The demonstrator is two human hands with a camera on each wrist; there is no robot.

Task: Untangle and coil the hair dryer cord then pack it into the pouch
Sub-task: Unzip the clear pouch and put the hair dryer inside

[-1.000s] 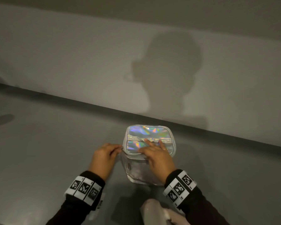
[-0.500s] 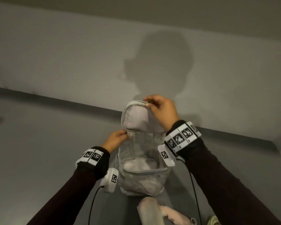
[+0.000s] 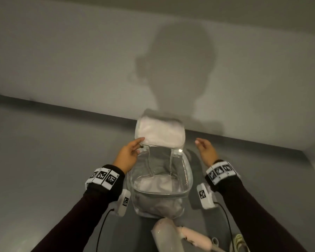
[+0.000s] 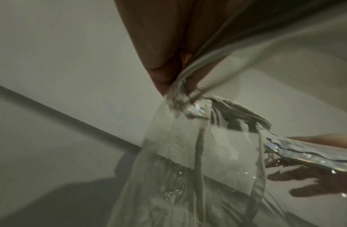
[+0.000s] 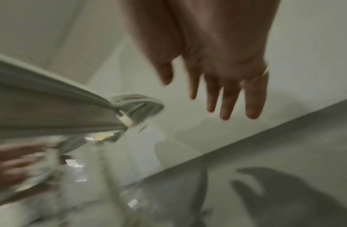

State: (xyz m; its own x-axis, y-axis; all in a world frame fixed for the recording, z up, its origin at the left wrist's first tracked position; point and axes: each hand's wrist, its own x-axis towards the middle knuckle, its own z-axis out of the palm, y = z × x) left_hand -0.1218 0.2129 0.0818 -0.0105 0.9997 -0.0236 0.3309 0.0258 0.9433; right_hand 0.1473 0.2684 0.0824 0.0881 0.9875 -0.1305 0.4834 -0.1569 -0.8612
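Note:
A clear plastic pouch (image 3: 186, 171) stands on the grey table, its lid (image 3: 160, 133) flipped up and back. My left hand (image 3: 133, 149) pinches the lid's left corner where it joins the pouch (image 4: 180, 87). My right hand (image 3: 204, 148) hovers just right of the lid, fingers straight and spread (image 5: 227, 98), touching nothing. The pale pink hair dryer (image 3: 173, 237) lies at the near edge below the pouch. A bit of its coiled cord (image 3: 239, 241) shows at the bottom right. The pouch interior looks empty apart from a pale base.
A grey wall (image 3: 80, 60) rises behind the table, close behind the pouch lid. Black cables (image 3: 102, 228) run from the wrist cameras along both forearms. Bare tabletop (image 3: 44, 170) stretches to the left and right of the pouch.
The lid went from closed under my right hand to lifted fully open. My right hand then let go of the lid and moved to the right. My left hand now holds the lid's corner.

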